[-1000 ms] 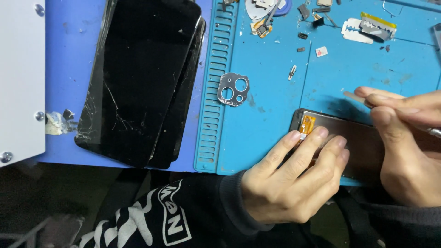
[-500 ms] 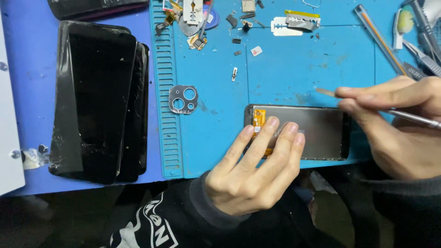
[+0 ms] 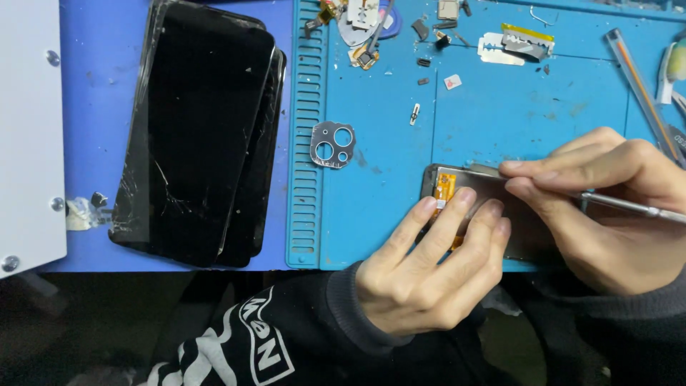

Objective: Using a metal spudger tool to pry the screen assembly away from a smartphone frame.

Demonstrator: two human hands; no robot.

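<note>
Blue silicone repair mat [image 3: 386, 214] | lying lengthwise left-to-right under both hands: dark flat phone panel with orange flex cable [image 3: 444, 187] | left hand [image 3: 429, 268] pressing its left end, fingers flat, nearer | right hand [image 3: 607, 207] pinching thin metal tool [image 3: 629, 206] at top edge

I see a blue work surface [image 3: 100, 107] with a lighter blue silicone repair mat [image 3: 500, 114] lying over its right part, the mat's ribbed edge facing left. On the bare blue part lies a stack of cracked black phone screens [image 3: 193, 136], with a white metal panel [image 3: 25, 129] at the far left edge. On the mat I make out a grey camera-lens frame [image 3: 332, 144], a razor blade [image 3: 496, 48], a small white chip [image 3: 452, 82], a tiny bracket [image 3: 415, 114], loose flex parts [image 3: 361, 21] at the top, and a dark phone panel with an orange flex cable [image 3: 444, 187] near the front edge.
</note>
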